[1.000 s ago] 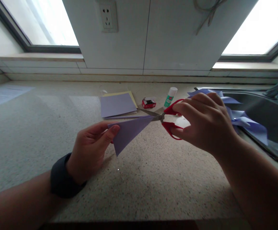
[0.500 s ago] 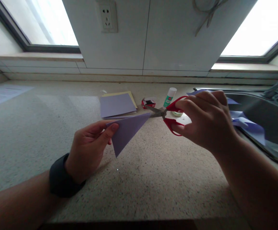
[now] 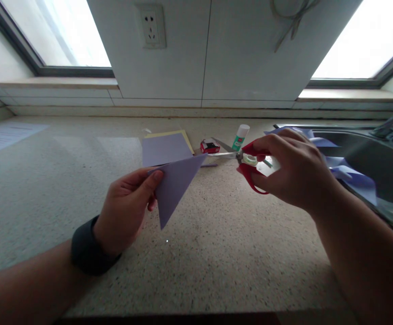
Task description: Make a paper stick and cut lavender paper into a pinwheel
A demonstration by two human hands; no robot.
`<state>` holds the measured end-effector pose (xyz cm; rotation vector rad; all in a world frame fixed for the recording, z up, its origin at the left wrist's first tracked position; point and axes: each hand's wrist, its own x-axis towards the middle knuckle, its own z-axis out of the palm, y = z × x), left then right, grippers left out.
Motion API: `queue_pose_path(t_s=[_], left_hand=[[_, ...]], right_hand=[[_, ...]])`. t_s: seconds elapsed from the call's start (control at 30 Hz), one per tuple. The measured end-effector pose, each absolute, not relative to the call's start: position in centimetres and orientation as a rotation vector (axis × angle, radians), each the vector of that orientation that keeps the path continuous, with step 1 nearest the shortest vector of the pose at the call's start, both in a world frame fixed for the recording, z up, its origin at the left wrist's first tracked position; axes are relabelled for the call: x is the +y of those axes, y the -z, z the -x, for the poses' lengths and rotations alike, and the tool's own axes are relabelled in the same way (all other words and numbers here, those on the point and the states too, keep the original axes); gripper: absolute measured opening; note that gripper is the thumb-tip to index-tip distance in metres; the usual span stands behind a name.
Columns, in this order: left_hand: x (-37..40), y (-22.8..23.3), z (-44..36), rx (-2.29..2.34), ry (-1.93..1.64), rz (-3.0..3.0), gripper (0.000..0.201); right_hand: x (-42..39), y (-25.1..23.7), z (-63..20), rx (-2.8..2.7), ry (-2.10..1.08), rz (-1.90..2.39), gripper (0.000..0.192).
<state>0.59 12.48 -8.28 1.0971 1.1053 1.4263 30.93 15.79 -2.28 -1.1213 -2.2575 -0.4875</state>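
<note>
Your left hand pinches a folded lilac paper triangle by its near edge, thumb on top and fingers beneath, holding it up above the speckled counter, one point aimed at the scissors and another hanging down. Your right hand is closed through the red handles of the scissors, whose blades stand a little apart just beyond the paper's tip, not touching it. Behind the paper lies a flat stack of sheets, lilac over yellow; to the right of that stack sit a small red box and a glue stick. Further right of the paper, lilac offcuts spill over the rim of the sink. The paper looks light and thin, stiffened only by its fold, so it will likely flop or slip if held by a corner; a firm pinch near the folded edge, close to where the blades meet it, seems the surest hold. It creases and tears easily, so hold it gently.
</note>
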Motion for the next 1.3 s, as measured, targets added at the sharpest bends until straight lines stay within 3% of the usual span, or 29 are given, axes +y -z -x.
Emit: queue_pose_path(t_s=[0.1,0.23,0.33,0.6,1.3], left_hand=[[12.5,7.6,-0.9,1.038,-1.345,-0.857,0.024],[12.5,6.9,-1.1,0.957,-1.26,-0.7,0.03],[12.6,6.7,-1.1,0.93,-1.245,-0.669,0.026],[12.7,6.4,-1.2,0.911,-1.23,-0.689,0.03],[12.5,6.9,-1.1,0.965,-1.221,-0.731,0.015]], right_hand=[[15.7,2.3,-31.0,-2.325,-0.154,1.058,0.023],[15.0,2.4,-30.6,-2.231,-1.281,0.83,0.033],[14.7,2.9,-30.4,-2.061,-1.734,0.616,0.036],[15.3,4.2,-30.0,-2.011,-1.818,0.353,0.033],[14.6,3.9,-29.3,-1.9,-1.91,0.514,0.032]])
